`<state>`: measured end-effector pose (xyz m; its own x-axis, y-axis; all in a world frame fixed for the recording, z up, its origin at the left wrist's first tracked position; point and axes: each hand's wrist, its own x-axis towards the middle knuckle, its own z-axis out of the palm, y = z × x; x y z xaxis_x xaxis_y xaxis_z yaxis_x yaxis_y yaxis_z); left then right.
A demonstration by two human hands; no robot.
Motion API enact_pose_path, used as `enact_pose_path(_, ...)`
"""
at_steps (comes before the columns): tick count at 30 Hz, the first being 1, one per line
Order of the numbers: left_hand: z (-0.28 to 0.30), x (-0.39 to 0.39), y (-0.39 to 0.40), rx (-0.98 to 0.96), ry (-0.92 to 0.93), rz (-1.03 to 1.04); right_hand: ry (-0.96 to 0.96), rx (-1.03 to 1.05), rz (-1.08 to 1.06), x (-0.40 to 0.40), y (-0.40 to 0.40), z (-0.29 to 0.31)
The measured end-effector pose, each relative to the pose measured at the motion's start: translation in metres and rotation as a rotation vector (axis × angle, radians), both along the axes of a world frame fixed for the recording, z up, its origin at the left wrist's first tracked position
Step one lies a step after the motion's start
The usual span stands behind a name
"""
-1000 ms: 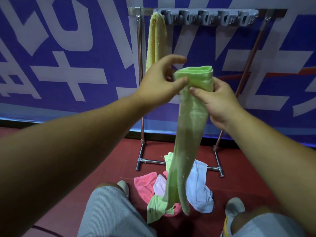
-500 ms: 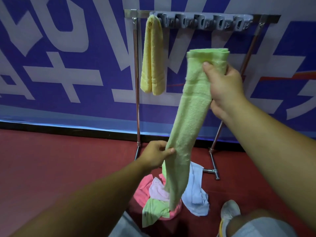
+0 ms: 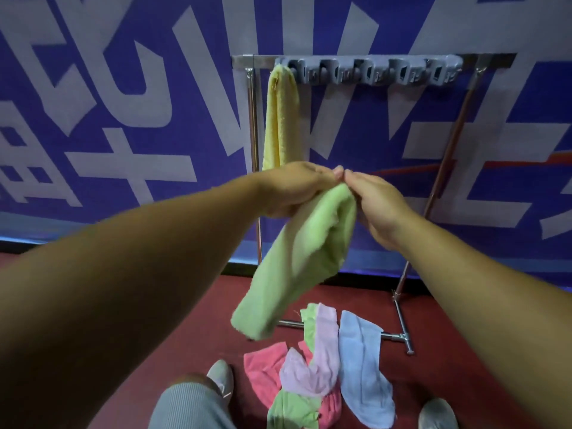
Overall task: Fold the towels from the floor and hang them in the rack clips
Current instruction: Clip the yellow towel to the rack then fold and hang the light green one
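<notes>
held towel point(image 3: 297, 261) light green | hung towel point(image 3: 280, 119) yellow | floor towels point(image 3: 322, 366) pink, lilac, blue, green | banner point(image 3: 123, 88) blue-white

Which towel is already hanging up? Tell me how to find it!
Find the metal rack standing against the blue wall banner, with a row of grey plastic clips along its top bar. The yellow terry towel hangs from the leftmost clip. It is the only yellow towel and the only one hanging.
</notes>
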<state>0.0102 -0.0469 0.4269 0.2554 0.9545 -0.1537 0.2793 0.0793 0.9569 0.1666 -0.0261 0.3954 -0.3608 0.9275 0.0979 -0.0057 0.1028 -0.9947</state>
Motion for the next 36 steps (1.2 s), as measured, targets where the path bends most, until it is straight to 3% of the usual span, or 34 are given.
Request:
enact_pose_path(5, 0.052, -0.02, 0.023, 0.016, 0.139, -0.034, -0.106, 0.08, -0.011, -0.001, 0.02, 0.03)
enact_pose_path(10, 0.069, -0.041, 0.05, 0.032, 0.242, -0.014, -0.032, 0.032, -0.058, 0.0, 0.05, 0.059)
enact_pose_path(15, 0.068, -0.039, 0.083, 0.22, 0.581, 0.133, -0.272, 0.249, -0.118, -0.008, 0.092, 0.073)
enact_pose_path(19, 0.08, -0.04, 0.112, 0.296, 0.616, 0.158, -0.461, 0.403, -0.157, -0.014, 0.126, 0.092)
enact_pose_path(25, 0.122, -0.048, 0.165, 0.526, 0.763, 0.253, -0.49, 0.453, -0.291, -0.04, 0.176, 0.128)
enact_pose_path(30, 0.148, -0.064, 0.206, 0.729, 0.764, 0.399, -0.578, 0.631, -0.453, -0.067, 0.211, 0.152)
enact_pose_path(36, 0.149, -0.086, 0.254, 0.794, 0.801, 0.49, -0.704, 0.73, -0.532, -0.093, 0.26, 0.156)
